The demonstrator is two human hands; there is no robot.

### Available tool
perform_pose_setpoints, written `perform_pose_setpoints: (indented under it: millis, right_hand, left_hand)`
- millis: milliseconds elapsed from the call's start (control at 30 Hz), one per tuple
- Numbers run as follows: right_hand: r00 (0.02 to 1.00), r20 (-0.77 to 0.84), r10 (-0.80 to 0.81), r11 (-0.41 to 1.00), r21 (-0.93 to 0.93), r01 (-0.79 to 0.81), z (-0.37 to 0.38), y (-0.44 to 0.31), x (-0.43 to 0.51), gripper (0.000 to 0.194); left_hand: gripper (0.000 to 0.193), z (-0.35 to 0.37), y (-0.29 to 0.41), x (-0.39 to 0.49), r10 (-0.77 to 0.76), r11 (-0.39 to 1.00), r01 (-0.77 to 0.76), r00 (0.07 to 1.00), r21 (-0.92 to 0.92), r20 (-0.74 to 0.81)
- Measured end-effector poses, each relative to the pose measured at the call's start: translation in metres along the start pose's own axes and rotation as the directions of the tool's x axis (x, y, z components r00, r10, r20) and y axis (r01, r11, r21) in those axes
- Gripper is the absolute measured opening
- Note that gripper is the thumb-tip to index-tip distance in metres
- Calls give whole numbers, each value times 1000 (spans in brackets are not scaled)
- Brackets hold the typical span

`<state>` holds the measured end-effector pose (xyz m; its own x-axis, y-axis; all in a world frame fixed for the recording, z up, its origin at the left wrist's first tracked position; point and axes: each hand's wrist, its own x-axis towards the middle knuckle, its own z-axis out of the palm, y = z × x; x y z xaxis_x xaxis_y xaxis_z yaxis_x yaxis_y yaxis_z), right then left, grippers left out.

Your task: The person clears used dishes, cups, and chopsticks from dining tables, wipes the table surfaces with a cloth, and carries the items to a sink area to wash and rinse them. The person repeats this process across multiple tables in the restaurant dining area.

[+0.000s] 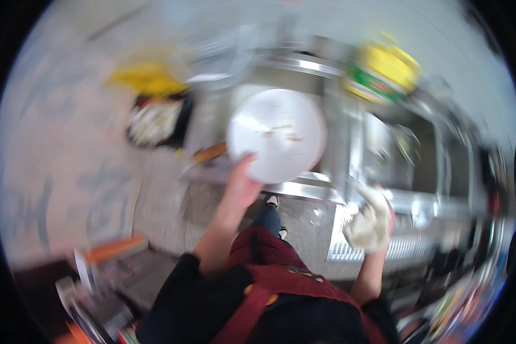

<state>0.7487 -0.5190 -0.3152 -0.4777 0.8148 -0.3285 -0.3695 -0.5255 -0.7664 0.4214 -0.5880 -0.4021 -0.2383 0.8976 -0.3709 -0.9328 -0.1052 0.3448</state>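
A round white plate (279,137), with small brownish bits on it, is gripped at its lower left rim by my left hand (243,185). Beneath the plate is a metal sink or counter section (296,189). My right hand (389,215), to the right near the metal front edge, holds a pale, off-white cloth or glove-like thing (367,230); blur hides its exact kind and the fingers. Just beyond that hand lies a sink basin (423,159) with blurred clear or shiny items (406,142) in it.
A yellow jug with a green label (382,71) stands behind the basins. A clear round container (219,60), a yellow thing (148,79) and a dark container with whitish contents (155,122) are at the left. A brown strip (210,152) lies left of the plate.
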Motion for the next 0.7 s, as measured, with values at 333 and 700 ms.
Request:
perform_pose_setpoints:
  millis: [333, 700]
  right_hand:
    - [737, -579, -348, 908, -405, 110, -212, -152, 2, 30]
    - [760, 491, -427, -329, -867, 375, -308, -317, 416, 53]
  left_hand:
    - [51, 152, -197, 107, -333, 878, 326, 942, 351, -41]
    - [53, 201, -381, 295, -191, 790, 349, 921, 503, -339]
